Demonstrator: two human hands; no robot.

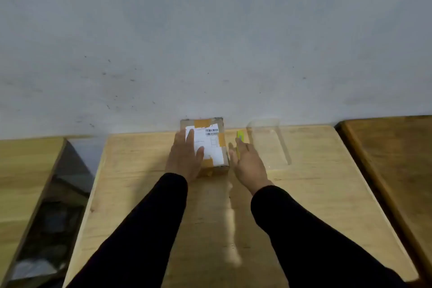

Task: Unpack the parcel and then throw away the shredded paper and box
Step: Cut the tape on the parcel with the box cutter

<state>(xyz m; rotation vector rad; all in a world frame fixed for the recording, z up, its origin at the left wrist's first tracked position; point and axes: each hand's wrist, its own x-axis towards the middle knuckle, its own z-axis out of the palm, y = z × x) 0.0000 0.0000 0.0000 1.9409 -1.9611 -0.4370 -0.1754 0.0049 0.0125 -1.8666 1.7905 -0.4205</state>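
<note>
Still sealed, the parcel (pixel 205 145) is sitting at the far edge of the wooden table (pixel 304 182), against the wall (pixel 210 42), with both hands closing in on it.

Risk first: the left hand (pixel 184 159) is resting flat on the white label (pixel 211 145) with its fingers (pixel 190 138) spread, not gripping, so a sideways push could be sliding the box along the wall rather than steadying it. The right hand (pixel 247 163) is hovering open just beside the box's right face, fingers loosely apart, holding nothing; a yellow tool (pixel 239 140), probably a cutter, is lying partly under its fingertips, and a blind grab could be catching the blade end or knocking it toward the clear plastic container (pixel 268 142) nearby. Motion blur is making the contact uncertain. The tape is looking uncut, so unpacking is judged not yet begun.
</note>
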